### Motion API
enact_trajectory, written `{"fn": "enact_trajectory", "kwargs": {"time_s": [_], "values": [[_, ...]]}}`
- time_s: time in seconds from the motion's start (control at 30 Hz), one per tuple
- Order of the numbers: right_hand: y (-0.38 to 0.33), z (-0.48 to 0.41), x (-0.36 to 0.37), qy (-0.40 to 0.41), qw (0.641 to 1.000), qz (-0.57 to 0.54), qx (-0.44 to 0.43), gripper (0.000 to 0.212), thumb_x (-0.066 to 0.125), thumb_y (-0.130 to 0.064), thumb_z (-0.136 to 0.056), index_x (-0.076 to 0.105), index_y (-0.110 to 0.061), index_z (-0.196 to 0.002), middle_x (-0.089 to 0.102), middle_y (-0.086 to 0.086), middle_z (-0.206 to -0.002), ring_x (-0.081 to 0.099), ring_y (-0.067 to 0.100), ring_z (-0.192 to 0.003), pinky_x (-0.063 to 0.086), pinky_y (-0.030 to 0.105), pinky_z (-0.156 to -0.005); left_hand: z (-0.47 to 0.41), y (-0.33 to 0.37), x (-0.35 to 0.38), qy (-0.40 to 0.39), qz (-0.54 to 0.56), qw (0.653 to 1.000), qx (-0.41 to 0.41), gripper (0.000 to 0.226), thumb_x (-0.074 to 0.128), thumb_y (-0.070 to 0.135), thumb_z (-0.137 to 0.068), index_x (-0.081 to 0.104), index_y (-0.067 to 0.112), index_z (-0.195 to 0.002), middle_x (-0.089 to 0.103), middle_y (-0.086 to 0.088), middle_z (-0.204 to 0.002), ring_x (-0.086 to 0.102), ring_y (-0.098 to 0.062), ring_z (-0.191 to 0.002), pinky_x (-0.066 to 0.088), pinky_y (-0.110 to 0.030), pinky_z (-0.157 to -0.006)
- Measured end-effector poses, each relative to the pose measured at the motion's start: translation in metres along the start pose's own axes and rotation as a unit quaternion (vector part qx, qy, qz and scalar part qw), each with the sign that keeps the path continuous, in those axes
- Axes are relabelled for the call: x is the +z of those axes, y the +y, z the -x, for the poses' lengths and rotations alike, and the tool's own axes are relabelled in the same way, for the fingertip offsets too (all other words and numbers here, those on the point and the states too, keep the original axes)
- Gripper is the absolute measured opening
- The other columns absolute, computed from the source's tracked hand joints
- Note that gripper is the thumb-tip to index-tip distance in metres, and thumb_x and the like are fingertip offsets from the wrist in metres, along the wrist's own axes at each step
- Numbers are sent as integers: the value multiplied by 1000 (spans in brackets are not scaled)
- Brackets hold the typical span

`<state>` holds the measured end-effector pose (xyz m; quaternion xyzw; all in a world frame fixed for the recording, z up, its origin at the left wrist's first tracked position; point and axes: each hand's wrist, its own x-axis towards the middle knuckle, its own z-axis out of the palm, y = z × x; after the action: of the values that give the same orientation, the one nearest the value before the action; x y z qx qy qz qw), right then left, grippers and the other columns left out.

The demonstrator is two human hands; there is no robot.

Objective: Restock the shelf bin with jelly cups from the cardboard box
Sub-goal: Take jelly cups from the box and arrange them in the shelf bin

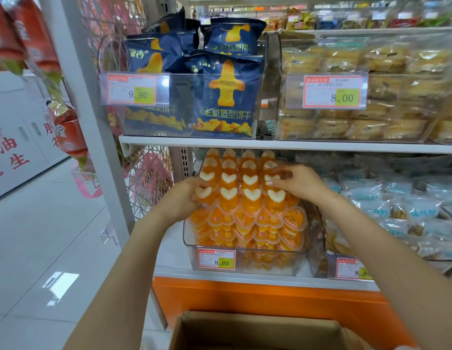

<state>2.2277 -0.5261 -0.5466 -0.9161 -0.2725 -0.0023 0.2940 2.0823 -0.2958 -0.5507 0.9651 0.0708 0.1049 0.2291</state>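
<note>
Fingers of the left hand (187, 195) and right hand (299, 181) curl around a block of jelly cups (241, 183), holding it over the shelf bin (247, 258). The bin looks nearly full; the cardboard box (257, 329) waits below, contents hidden.

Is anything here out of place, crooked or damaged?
Nothing stands out. Both hands, left hand and right hand, hold neat rows of orange heart-shaped jelly cups over the clear shelf bin. The cardboard box below looks intact.
</note>
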Motion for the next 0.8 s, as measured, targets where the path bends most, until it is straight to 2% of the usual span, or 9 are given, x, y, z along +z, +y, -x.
{"fn": "enact_trajectory", "kwargs": {"time_s": [0.1, 0.2, 0.33, 0.4, 0.5, 0.6, 0.8], "values": [[-2, 13, -1, 45, 998, -19, -29, 43, 65, -49, -82, 63, -29, -120, 67, 0, -113, 61, 19, -104, 51, 39, -90, 0, -1, 1, 10, 2, 1000, -5, 50, 71, 12, -81, 53, 12, -128, 50, -8, -134, 48, -25, -120, 37, -25, -89], [-1, 29, -1, 75, 995, 15, -66, 38, 66, -45, -81, 64, -30, -116, 62, -1, -115, 54, 20, -110, 42, 46, -97, -1, -1, 3, 19, 1, 1000, -8, 49, 71, 11, -81, 54, 12, -126, 51, -9, -132, 51, -27, -116, 39, -27, -87], [3, 47, 2, 88, 991, 55, -79, 36, 63, -44, -84, 62, -31, -118, 58, -3, -109, 48, 18, -105, 38, 38, -92, -2, -2, 6, 22, 12, 1000, -1, 47, 70, 8, -81, 55, 12, -124, 51, -10, -123, 54, -28, -101, 38, -26, -80], [3, 52, 2, 98, 990, 52, -87, 38, 62, -48, -83, 62, -31, -117, 58, -4, -107, 48, 16, -103, 38, 38, -92, -2, -3, 6, 23, 18, 1000, 1, 47, 71, 8, -80, 55, 13, -124, 50, -10, -118, 52, -25, -97, 36, -25, -78], [2, 57, 0, 96, 989, 63, -95, 43, 62, -53, -81, 60, -33, -119, 57, -6, -109, 47, 13, -102, 34, 35, -92, -1, -6, 4, 28, 39, 999, -3, 54, 74, 11, -77, 53, 12, -127, 46, -7, -117, 49, -23, -104, 41, -27, -84], [2, 59, 0, 79, 987, 102, -93, 51, 63, -57, -78, 56, -35, -124, 56, -7, -115, 46, 14, -107, 33, 35, -94, 0, -9, 2, 45, 42, 998, -8, 59, 77, 14, -74, 51, 11, -127, 40, 0, -112, 47, -14, -100, 40, -24, -83], [2, 58, 4, 60, 986, 132, -83, 49, 64, -54, -79, 55, -36, -124, 57, -8, -122, 47, 17, -113, 30, 34, -93, 0, -16, 5, 44, 61, 997, -23, 56, 78, 11, -72, 52, 10, -122, 55, -10, -116, 54, -18, -92, 44, -27, -77]]}}
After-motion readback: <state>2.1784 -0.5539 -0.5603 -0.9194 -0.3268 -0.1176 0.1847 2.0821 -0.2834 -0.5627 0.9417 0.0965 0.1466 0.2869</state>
